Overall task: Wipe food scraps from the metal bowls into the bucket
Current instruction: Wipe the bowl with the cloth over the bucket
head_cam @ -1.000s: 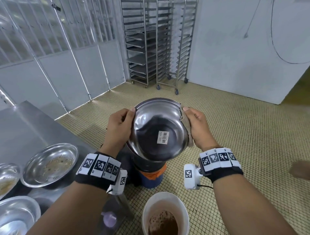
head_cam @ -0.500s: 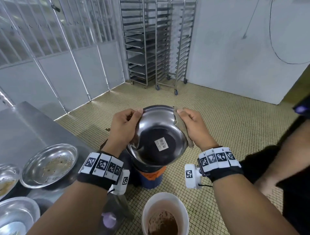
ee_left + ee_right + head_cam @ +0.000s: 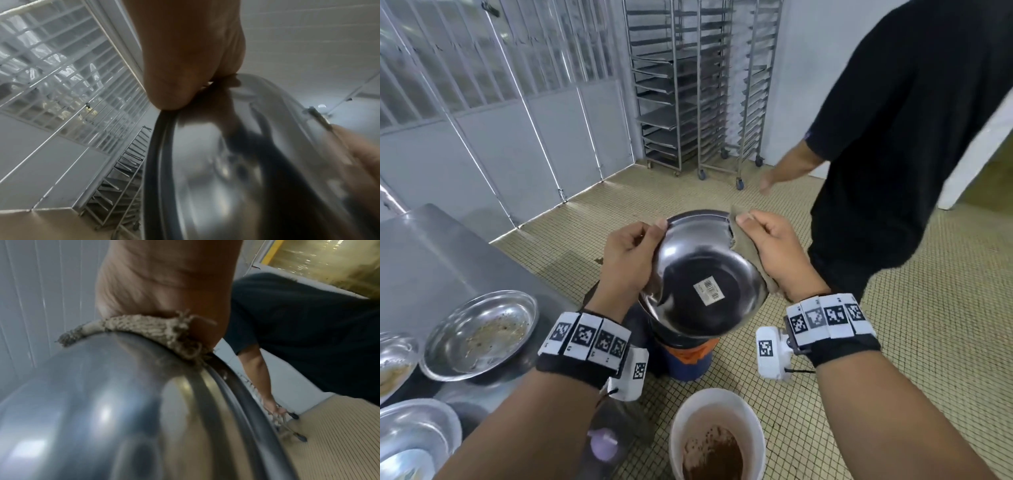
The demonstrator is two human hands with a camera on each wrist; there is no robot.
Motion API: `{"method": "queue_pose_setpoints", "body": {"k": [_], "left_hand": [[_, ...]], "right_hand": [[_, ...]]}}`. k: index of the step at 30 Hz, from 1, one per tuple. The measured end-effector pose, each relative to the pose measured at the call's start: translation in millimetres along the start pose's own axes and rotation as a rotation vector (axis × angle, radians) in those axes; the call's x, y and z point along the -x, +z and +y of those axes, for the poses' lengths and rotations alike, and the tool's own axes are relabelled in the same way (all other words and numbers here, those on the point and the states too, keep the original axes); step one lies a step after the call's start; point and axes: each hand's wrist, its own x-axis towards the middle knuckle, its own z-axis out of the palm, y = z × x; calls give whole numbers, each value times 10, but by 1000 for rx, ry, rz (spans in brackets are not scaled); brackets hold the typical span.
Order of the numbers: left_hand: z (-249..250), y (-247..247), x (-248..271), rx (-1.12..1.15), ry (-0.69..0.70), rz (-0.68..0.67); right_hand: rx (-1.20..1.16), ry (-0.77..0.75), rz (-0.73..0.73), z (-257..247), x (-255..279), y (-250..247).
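I hold a metal bowl point(image 3: 702, 274) tilted away from me, its underside with a barcode sticker facing me. My left hand point(image 3: 654, 236) grips its left rim, thumb on the outside point(image 3: 180, 78). My right hand point(image 3: 748, 226) pinches a beige cloth point(image 3: 743, 240) over the right rim; the right wrist view shows the cloth point(image 3: 144, 327) folded on the bowl's edge point(image 3: 205, 369). The inside of the bowl is hidden. Right beneath it stands a dark bucket with an orange liner point(image 3: 688, 353). A white bucket point(image 3: 750, 421) holding brown scraps stands nearer to me.
A steel table point(image 3: 448, 246) at left carries several dirty metal bowls point(image 3: 482, 332). Another person in a black shirt point(image 3: 893, 137) stands close on the right, one arm stretched out. Wheeled tray racks point(image 3: 688, 85) line the far wall. The floor is small yellow tiles.
The other person has stepped in from the right and now stands close behind the bowl. The bowl has sunk a little and tilted further over the dark bucket; both hands keep their hold.
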Motion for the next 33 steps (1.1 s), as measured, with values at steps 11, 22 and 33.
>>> {"method": "queue_pose_setpoints", "body": {"k": [11, 22, 33], "left_hand": [[-112, 15, 12, 139, -89, 20], [-139, -21, -34, -104, 11, -51], [-80, 11, -61, -42, -26, -8]], "right_hand": [[-44, 2, 48, 76, -40, -6], [-64, 41, 40, 101, 71, -50], [-89, 92, 5, 258, 214, -43]]}}
